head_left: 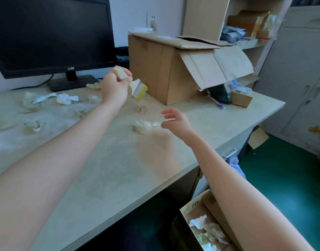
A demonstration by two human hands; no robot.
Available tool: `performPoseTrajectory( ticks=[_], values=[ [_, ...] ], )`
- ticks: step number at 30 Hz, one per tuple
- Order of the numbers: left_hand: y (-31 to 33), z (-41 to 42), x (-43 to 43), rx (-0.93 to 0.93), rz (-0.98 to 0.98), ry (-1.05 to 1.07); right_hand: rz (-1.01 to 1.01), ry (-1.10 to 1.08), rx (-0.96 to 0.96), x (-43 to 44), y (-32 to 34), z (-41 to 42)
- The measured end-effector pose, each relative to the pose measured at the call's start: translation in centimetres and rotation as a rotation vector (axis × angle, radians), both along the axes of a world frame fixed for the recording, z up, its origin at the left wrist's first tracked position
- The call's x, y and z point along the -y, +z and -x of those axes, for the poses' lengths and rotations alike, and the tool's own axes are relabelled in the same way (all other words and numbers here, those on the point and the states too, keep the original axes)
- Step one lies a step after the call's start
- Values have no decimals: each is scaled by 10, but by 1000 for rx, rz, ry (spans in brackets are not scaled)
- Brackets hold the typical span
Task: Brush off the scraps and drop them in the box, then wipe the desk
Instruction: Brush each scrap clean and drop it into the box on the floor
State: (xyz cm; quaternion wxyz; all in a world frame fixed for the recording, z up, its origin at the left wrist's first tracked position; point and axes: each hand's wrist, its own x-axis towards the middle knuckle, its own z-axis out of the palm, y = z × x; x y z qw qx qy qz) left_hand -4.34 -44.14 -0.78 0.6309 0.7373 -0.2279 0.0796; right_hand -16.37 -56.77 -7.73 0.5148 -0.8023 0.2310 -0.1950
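My left hand (115,84) is clamped on the brush (137,89), bristles raised clear of the desk (119,178). My right hand (175,122) hangs with fingers apart, touching or just beside 1 scrap (144,125). More scraps lie left of the brush. I'd sweep low toward the near edge, where the box (195,205) waits below, cupping the right hand to stop spill.
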Motion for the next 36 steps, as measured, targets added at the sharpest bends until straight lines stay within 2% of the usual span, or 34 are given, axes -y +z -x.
performPoseTrajectory(
  ticks=[3,7,9,14,16,23,26,34,36],
  values=[
    [-4,-17,10,22,-66,10,21,25,-46,0,-2,-19],
    [-7,-33,23,232,-356,-65,43,47,-69,-1,-6,-36],
    [-11,-39,29,270,-439,-110,87,74,-85,-3,-9,-42],
    [-23,-39,40,336,-613,-248,369,96,-191,-10,-22,-50],
    [-25,-36,40,358,-668,-321,412,81,-208,-10,-23,-51],
    [-7,-29,21,321,-647,-403,343,43,-181,1,-22,-46],
    [5,-28,13,267,-578,-410,338,45,-187,0,-20,-47],
    [18,-32,-8,120,-284,-180,303,64,-228,-4,-14,-49],
    [18,-36,-16,94,-261,-112,296,75,-241,-7,-13,-51]
  ],
)
